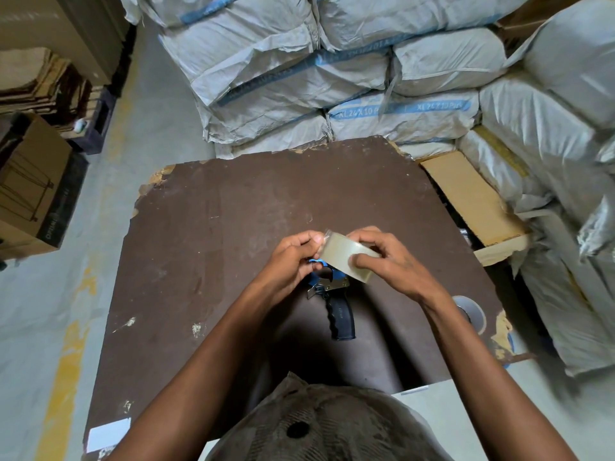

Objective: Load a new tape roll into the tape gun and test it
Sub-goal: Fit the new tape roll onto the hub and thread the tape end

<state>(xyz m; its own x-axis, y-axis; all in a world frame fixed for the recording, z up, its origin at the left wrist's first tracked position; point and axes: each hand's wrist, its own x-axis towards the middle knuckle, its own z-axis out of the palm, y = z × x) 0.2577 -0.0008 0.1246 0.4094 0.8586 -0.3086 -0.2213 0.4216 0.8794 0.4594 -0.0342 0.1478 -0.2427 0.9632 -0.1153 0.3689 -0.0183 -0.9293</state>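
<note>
A clear tape roll [342,255] is held above the brown table [216,234]. My right hand [386,261] grips the roll around its rim. My left hand [293,264] pinches the loose end of the tape at the roll's upper left edge. The tape gun [334,301] lies flat on the table just below my hands, with its black handle pointing toward me and its blue frame and metal plate partly hidden under the roll.
An empty grey tape core [474,314] lies on the table at the right. Stacked grey sacks [332,78] stand behind and to the right. A cardboard box [472,197] sits beside the table's right edge, more boxes [30,201] on the floor left.
</note>
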